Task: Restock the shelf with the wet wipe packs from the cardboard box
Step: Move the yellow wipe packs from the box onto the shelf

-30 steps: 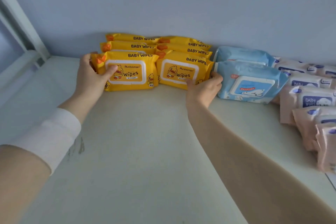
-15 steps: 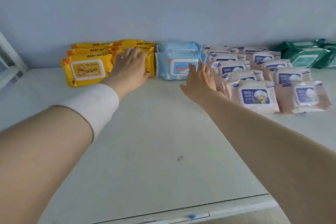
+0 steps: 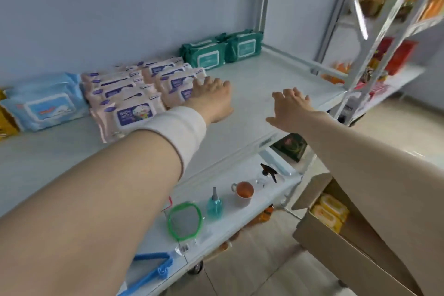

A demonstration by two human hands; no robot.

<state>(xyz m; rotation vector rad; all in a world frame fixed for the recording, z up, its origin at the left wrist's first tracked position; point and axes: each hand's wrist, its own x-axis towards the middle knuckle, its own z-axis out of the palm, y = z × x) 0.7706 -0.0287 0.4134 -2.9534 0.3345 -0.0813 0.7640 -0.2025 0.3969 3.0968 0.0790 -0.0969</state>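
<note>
1. Head view, the shelf (image 3: 264, 74): we see packs lined along the back wall and sorted by colour. The blue packs (image 3: 45, 106) are at the left, the pink packs (image 3: 134, 113) in overlapping rows at the middle, and the green packs (image 3: 209, 56) at the back right. A sliver of yellow stack (image 3: 6, 120) shows at the far left edge. Grouping them this way leaves the front and right of the shelf free for more.
2. Same view, the hands: our left hand (image 3: 211, 98), with a wristband (image 3: 182, 127) behind it, lies flat and released with nothing in it, just beside the right end of the pink rows. Whether it touches them we cannot tell. Our right hand (image 3: 290, 109) hovers near the front edge with fingers spread, relaxed and empty. Both are well apart from any pack they could lift.
3. Same view, below: the box (image 3: 336, 247) stands open on the floor at the right, under our right arm, with yellow packs (image 3: 330, 211) inside. That is the stock to be shelved. A lower shelf (image 3: 240, 214) carries a cup (image 3: 243, 193) and a bottle (image 3: 214, 206), which have no part in the job.
4. Our reading: with empty palms and a box that is not yet empty, the next step is likely a reach down to the box. The yellow packs would then go beside their own colour at the far left.
</note>
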